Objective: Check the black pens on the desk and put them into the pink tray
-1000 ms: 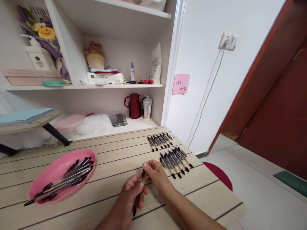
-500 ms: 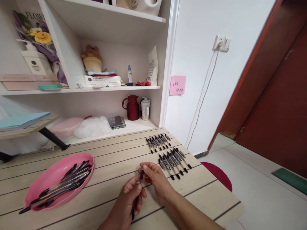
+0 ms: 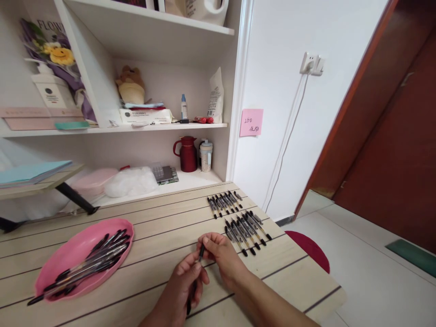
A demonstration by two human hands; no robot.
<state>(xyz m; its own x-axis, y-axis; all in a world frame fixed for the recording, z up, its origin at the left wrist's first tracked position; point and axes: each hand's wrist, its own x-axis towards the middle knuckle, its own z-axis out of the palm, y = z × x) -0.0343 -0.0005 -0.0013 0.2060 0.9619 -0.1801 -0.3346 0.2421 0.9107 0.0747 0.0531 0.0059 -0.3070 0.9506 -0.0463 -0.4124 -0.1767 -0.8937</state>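
Note:
My left hand [image 3: 182, 284] is closed around the lower part of a black pen [image 3: 201, 251] above the table's front area. The thumb and fingers of my right hand [image 3: 223, 259] pinch the pen's upper black end, which points away from me. Much of the barrel is hidden inside the left fingers. Just beyond and right of my hands, several black pens with yellowish lower parts lie side by side in a near row [image 3: 247, 231] and a far row [image 3: 224, 203]. To the left, a pink tray [image 3: 51, 259] holds a pile of pens [image 3: 98, 261].
The striped wooden table [image 3: 153, 236] ends on the right above a dark red round stool [image 3: 308, 250]. Shelves rise behind it, with a red jug [image 3: 188, 154] and a pale cup [image 3: 206, 156]. A small raised stand [image 3: 73, 195] is at the left.
Both hands keep their hold on the pen, almost in the same place. The view has shifted very slightly; the pens on the table and in the tray lie as before.

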